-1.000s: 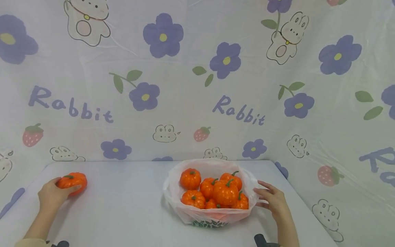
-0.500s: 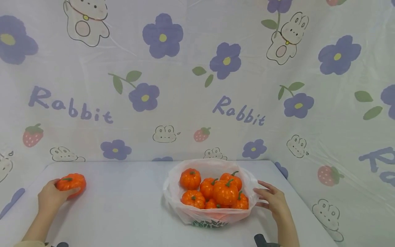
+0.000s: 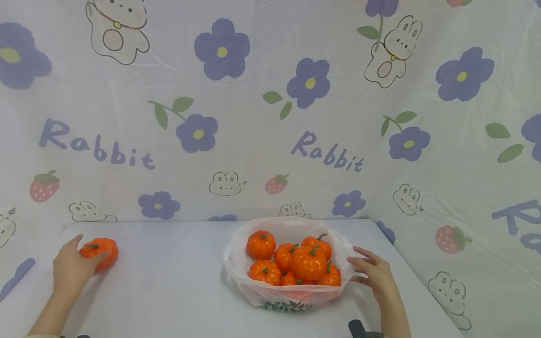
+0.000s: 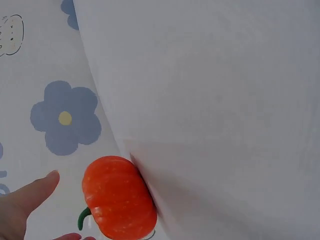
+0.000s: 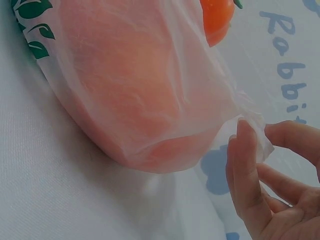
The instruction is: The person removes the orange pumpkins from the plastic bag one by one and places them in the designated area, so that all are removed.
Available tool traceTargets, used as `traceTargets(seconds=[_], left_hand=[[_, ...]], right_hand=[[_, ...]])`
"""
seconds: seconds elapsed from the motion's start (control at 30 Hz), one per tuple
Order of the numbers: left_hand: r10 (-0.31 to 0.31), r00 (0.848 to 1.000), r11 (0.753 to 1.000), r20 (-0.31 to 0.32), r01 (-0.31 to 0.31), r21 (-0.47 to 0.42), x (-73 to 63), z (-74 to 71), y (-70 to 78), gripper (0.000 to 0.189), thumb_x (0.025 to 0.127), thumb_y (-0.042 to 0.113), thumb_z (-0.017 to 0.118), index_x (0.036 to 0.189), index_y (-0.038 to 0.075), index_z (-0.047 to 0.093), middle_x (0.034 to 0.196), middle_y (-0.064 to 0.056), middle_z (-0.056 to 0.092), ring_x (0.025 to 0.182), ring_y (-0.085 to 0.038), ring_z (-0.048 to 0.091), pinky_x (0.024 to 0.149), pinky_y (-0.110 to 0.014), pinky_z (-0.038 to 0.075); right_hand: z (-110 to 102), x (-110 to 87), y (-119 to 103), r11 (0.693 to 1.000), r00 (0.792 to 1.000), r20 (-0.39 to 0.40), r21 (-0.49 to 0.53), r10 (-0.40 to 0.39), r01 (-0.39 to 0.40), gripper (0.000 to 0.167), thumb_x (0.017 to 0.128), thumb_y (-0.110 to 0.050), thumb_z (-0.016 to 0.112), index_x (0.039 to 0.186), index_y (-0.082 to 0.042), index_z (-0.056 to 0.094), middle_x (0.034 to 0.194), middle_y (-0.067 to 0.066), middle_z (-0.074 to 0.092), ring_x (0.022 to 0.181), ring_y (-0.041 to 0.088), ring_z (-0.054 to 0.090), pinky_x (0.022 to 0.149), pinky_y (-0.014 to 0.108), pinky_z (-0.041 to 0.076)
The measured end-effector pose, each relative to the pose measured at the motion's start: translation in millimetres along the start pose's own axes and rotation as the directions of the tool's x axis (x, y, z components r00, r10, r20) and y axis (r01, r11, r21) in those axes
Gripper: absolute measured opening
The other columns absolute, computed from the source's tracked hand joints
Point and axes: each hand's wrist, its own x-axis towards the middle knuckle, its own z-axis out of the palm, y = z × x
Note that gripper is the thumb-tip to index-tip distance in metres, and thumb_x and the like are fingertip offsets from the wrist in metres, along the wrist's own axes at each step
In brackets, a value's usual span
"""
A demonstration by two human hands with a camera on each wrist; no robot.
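Note:
A small orange pumpkin (image 3: pixel 111 247) with a green stem sits on the white table at the left. My left hand (image 3: pixel 72 267) is beside it, thumb and fingers spread apart. In the left wrist view, a gap separates the thumb from the pumpkin (image 4: pixel 120 197); the other fingers are mostly out of frame. Right of centre stands a thin white plastic bag (image 3: pixel 234 267), its mouth wide, with several orange pumpkins (image 3: pixel 308 264) inside. My right hand (image 3: pixel 377 277) pinches the bag's right rim between thumb and fingers, as the right wrist view shows on the bag (image 5: pixel 135 100).
The white table (image 3: pixel 169 281) stretches between the lone pumpkin and the bag. Behind it and along the sides hangs a curtain (image 3: pixel 253 141) printed with rabbits, flowers and strawberries. Green leaves are printed on the bag's front.
My left hand's fingers have spread away from the pumpkin, which they held before. The pumpkin shifted only slightly. My right hand and the bag have stayed where they were.

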Motion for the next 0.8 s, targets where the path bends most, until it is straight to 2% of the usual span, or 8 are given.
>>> traceTargets(seconds=[0.1, 0.2, 0.33, 0.47, 0.63, 0.8], left_hand=[[0.054, 0.998, 0.998, -0.036, -0.055, -0.021, -1.8, 3.8, 2.6, 0.08, 0.089, 0.019, 0.066, 0.147, -0.014, 0.022, 0.144, -0.042, 0.031, 0.133, -0.058, 0.029, 0.111, -0.068, 0.027], [0.079, 0.995, 0.995, -0.053, -0.082, -0.051, -3.3, 8.3, 7.3, 0.078, 0.089, 0.019, 0.067, 0.147, -0.012, 0.025, 0.144, -0.041, 0.033, 0.133, -0.057, 0.031, 0.111, -0.067, 0.028], [0.102, 0.994, 0.991, -0.051, -0.105, -0.079, -7.7, 12.5, 19.0, 0.083, 0.09, 0.026, 0.068, 0.148, -0.011, 0.023, 0.146, -0.04, 0.032, 0.134, -0.056, 0.032, 0.111, -0.066, 0.029], [0.155, 0.985, 0.985, -0.071, -0.16, -0.072, -14.3, 17.8, 31.5, 0.085, 0.087, 0.03, 0.072, 0.147, -0.012, 0.027, 0.145, -0.038, 0.036, 0.134, -0.055, 0.033, 0.112, -0.064, 0.03], [0.226, 0.971, 0.966, -0.076, -0.234, -0.113, -23.4, 25.3, 47.6, 0.087, 0.086, 0.032, 0.074, 0.146, -0.011, 0.029, 0.147, -0.036, 0.036, 0.136, -0.052, 0.033, 0.112, -0.063, 0.029], [0.255, 0.966, 0.959, -0.042, -0.259, -0.112, -30.2, 31.6, 65.7, 0.088, 0.085, 0.033, 0.075, 0.147, -0.01, 0.029, 0.148, -0.035, 0.036, 0.135, -0.051, 0.036, 0.111, -0.063, 0.033]], right_hand=[[-1, 0.5, 0, 1.0, 1.0, 0.005, 0.008, -0.004, 0.004, 0.066, 0.091, -0.028, 0.069, 0.146, -0.005, 0.042, 0.138, 0.028, 0.05, 0.083, 0.009, 0.063, 0.075, 0.029, 0.062], [-1, 0.7, 0, 1.0, 1.0, 0.008, 0.014, -0.006, 0.006, 0.065, 0.091, -0.028, 0.069, 0.146, -0.005, 0.042, 0.137, 0.027, 0.052, 0.083, 0.009, 0.063, 0.075, 0.029, 0.062], [0, 0.0, 0, 1.0, 1.0, 0.006, 0.01, -0.004, 0.004, 0.065, 0.091, -0.028, 0.069, 0.146, -0.006, 0.042, 0.139, 0.028, 0.05, 0.083, 0.009, 0.063, 0.075, 0.029, 0.062], [0, -0.5, 0, 1.0, 1.0, 0.004, 0.008, -0.001, 0.001, 0.064, 0.091, -0.028, 0.068, 0.146, -0.006, 0.042, 0.14, 0.028, 0.049, 0.083, 0.01, 0.063, 0.075, 0.029, 0.062], [0, -1.1, -1, 1.0, 1.0, 0.003, 0.003, -0.002, 0.002, 0.064, 0.092, -0.028, 0.067, 0.146, -0.006, 0.041, 0.141, 0.029, 0.048, 0.083, 0.009, 0.063, 0.075, 0.028, 0.062], [-1, -0.9, -1, 1.0, 1.0, -0.003, 0.001, 0.004, -0.004, 0.065, 0.092, -0.029, 0.068, 0.146, -0.007, 0.042, 0.141, 0.028, 0.048, 0.084, 0.01, 0.063, 0.076, 0.029, 0.062]])
